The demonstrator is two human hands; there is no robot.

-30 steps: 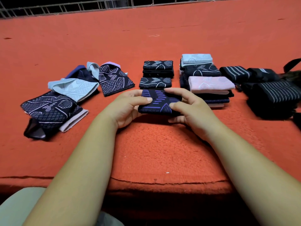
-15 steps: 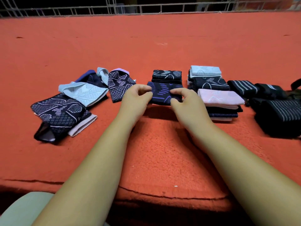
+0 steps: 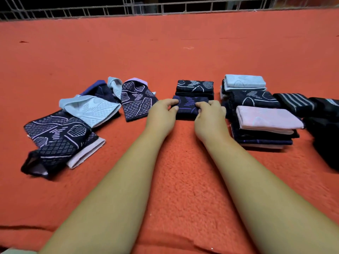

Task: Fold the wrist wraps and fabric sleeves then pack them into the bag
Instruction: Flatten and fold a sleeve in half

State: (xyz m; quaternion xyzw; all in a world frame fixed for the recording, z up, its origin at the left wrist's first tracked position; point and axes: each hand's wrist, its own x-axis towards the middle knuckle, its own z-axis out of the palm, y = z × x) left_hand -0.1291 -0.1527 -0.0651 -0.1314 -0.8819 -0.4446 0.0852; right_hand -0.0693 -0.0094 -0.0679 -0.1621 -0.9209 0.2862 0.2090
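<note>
**Folded sleeve being set by the stack**

Left hand (image 3: 161,115) and right hand (image 3: 209,117) pinch the folded purple-patterned sleeve (image 3: 189,108) by its ends with curled fingertips. It sits low on the red blanket (image 3: 183,52), just in front of the small dark stack (image 3: 195,87). Likely mid-folding stage. Next: release squarely, then reach left to the unfolded pile (image 3: 73,125).

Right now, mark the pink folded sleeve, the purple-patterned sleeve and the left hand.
pink folded sleeve (image 3: 267,118), head view, top face.
purple-patterned sleeve (image 3: 187,107), head view, visible middle patch.
left hand (image 3: 161,116), head view, back of hand.
</note>
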